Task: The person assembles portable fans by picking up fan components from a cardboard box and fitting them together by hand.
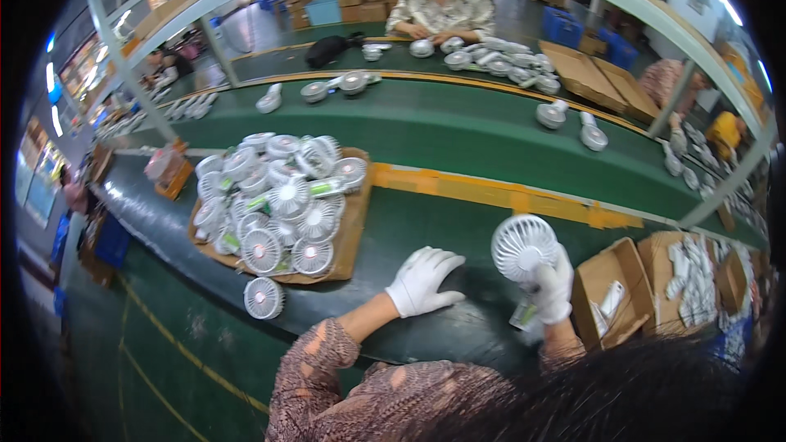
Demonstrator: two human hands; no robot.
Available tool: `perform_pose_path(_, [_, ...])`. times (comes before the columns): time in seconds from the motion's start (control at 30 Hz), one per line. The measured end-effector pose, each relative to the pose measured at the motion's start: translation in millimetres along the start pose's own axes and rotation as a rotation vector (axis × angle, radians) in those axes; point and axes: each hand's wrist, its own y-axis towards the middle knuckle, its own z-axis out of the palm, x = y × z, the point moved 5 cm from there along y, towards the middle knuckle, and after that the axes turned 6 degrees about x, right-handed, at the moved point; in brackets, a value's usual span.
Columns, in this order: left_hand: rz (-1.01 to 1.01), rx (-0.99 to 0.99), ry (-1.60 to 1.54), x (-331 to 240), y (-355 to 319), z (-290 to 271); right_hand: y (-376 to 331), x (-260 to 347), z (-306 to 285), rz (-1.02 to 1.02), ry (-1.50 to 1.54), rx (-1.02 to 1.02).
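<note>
In my gloved right hand (555,288) is a white handheld fan (524,247), its round grille raised and facing up. Part of its handle is hidden by my fingers, and a green-and-white piece (524,314) shows below them. My gloved left hand (426,281) lies on the dark worktop (426,229) with its fingers apart and nothing in it. To the left of it, a cardboard tray (358,205) carries a heap of white handheld fans (288,195). One more fan (264,298) sits at the worktop's edge, just in front of that tray.
A green conveyor belt (426,127) runs across beyond the worktop, with scattered fans on it. Cardboard boxes (612,266) with white parts stand at the right. Across the belt a person (442,4) works at another bench. Metal posts (131,65) frame the station.
</note>
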Motion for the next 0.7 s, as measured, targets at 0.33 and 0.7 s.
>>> perform_pose_path(0.33, [-0.15, 0.639, -1.805, -47.6, 16.1, 110.5, 36.5, -10.8, 54.3, 0.206, 0.903, 0.176])
perform_pose_path(0.7, [-0.385, 0.127, -2.289, -23.0, 22.5, 95.1, 37.8, -2.8, 58.9, 0.051, 1.066, 0.26])
